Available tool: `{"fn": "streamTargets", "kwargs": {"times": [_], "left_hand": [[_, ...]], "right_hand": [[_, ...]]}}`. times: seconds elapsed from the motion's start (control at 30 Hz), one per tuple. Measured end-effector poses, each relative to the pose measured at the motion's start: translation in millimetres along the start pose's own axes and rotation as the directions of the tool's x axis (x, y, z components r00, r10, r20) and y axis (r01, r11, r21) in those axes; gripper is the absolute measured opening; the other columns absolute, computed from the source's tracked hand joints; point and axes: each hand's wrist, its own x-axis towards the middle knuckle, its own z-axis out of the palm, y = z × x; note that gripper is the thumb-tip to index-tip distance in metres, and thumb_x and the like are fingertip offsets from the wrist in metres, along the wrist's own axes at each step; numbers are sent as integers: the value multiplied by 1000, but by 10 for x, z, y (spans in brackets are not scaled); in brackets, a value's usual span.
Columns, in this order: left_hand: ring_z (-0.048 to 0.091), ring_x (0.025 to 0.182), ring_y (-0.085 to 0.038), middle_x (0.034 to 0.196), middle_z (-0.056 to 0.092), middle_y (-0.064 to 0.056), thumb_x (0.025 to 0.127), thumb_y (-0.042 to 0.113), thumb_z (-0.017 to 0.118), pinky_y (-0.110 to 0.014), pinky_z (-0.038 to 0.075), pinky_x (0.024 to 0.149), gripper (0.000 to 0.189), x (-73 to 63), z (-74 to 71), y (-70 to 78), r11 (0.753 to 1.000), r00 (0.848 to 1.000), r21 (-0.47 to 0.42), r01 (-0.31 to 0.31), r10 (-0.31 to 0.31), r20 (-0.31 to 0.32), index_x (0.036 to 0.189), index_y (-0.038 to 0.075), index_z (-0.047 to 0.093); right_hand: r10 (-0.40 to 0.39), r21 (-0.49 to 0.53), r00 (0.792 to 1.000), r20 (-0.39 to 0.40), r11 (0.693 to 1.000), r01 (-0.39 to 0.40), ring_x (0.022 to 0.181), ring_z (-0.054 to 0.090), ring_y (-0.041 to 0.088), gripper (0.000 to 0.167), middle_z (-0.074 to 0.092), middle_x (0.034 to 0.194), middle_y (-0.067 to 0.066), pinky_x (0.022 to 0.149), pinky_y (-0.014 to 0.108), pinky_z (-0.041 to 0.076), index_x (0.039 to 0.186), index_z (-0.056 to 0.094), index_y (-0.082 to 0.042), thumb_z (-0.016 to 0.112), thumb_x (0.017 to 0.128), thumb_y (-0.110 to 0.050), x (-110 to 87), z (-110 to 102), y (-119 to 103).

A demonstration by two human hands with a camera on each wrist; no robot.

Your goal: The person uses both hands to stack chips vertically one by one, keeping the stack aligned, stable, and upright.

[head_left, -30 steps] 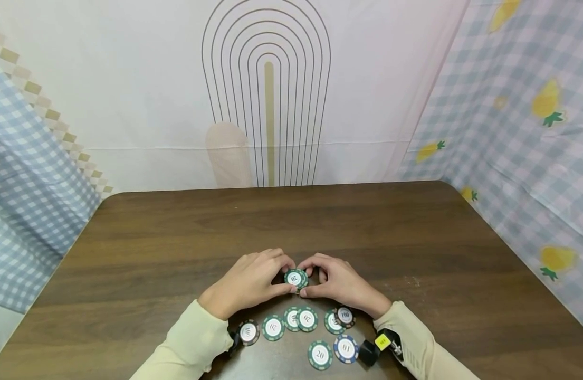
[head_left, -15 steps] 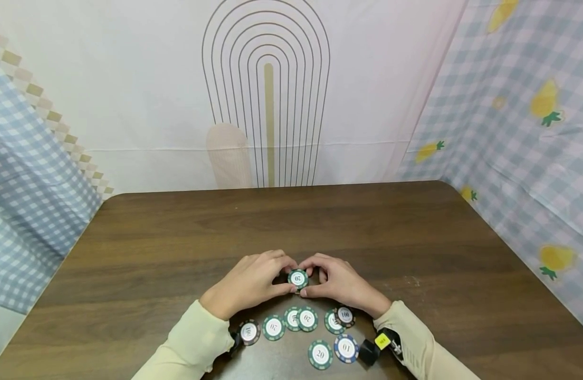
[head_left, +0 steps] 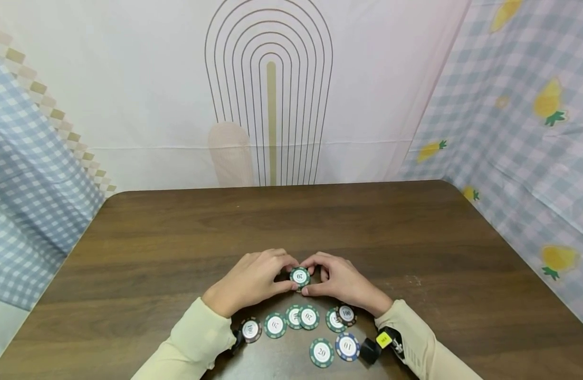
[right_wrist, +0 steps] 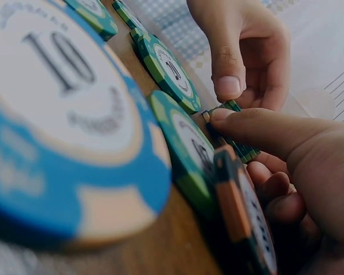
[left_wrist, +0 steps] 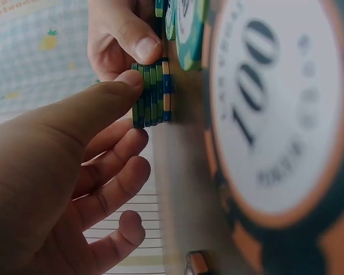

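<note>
head view: an upright chip stack [head_left: 299, 275] is pinched between the fingers of left hand [head_left: 253, 279] and right hand [head_left: 343, 282].

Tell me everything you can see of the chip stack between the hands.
The chip stack is short and upright, its round chips looking like hard plastic. The top chip is green with a white centre reading 20; more green edges lead down to a blue and cream bottom chip. It appears to stand on the table, held between the left hand and right hand.
</note>
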Motion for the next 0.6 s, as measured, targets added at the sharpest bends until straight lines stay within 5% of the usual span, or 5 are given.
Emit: {"fn": "streamTargets", "kwargs": {"times": [0.6], "left_hand": [[69,96,-8,113,74,8,97,33,79,-32,55,77,31,-52,-286,-63,995,997,-82,59,-54,59,123,18,76]], "right_hand": [[-5,4,1000,7,1000,5,65,47,10,40,62,102,-5,61,26,40,120,72,-24,88,86,-37,2,1,-5]]}}
